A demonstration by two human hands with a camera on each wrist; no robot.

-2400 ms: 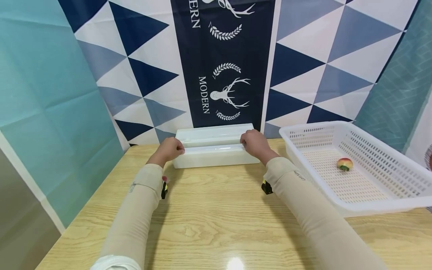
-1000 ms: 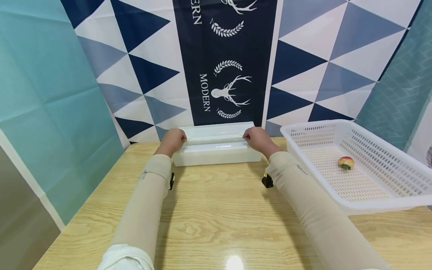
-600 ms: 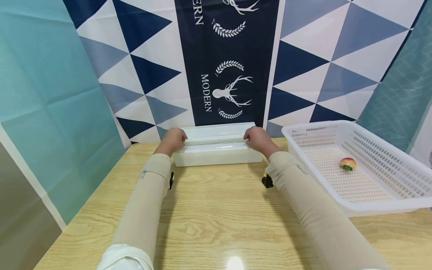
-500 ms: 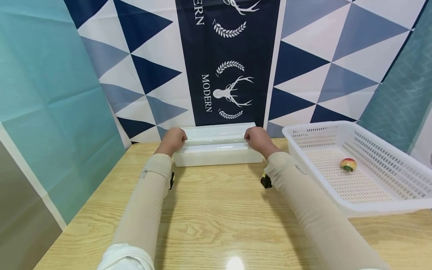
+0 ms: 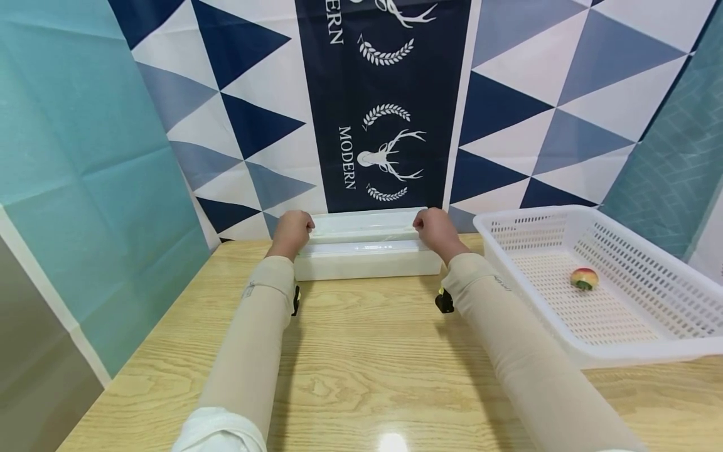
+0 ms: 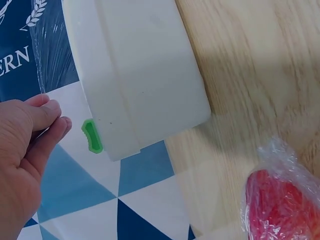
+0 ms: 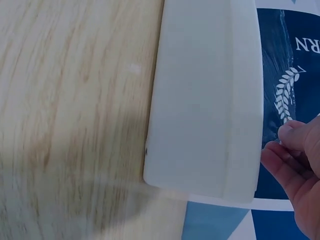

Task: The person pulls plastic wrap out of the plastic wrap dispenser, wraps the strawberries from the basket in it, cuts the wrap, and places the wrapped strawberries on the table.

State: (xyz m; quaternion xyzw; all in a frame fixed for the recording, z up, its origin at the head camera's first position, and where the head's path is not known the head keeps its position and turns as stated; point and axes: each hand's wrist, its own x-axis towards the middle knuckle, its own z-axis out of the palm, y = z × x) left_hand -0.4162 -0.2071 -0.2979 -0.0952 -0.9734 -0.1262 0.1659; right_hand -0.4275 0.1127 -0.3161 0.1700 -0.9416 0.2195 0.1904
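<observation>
A long white cling film dispenser lies at the back of the table with its lid raised. My left hand is above its left end, thumb and fingertips pinching a corner of clear cling film. Over the right end, my right hand pinches the other corner; the film also shows in the right wrist view. Between both hands the film's edge is stretched above the dispenser. A green end piece sticks out at the dispenser's left end.
A white perforated basket stands at right, holding a small red-yellow fruit-like item. In the left wrist view, a red thing in clear film lies on the wooden table. A patterned cloth hangs close behind the dispenser.
Both hands have moved from the dispenser's front part up and back, drawing the film's edge with them. Over the last half second they have risen slightly more.
</observation>
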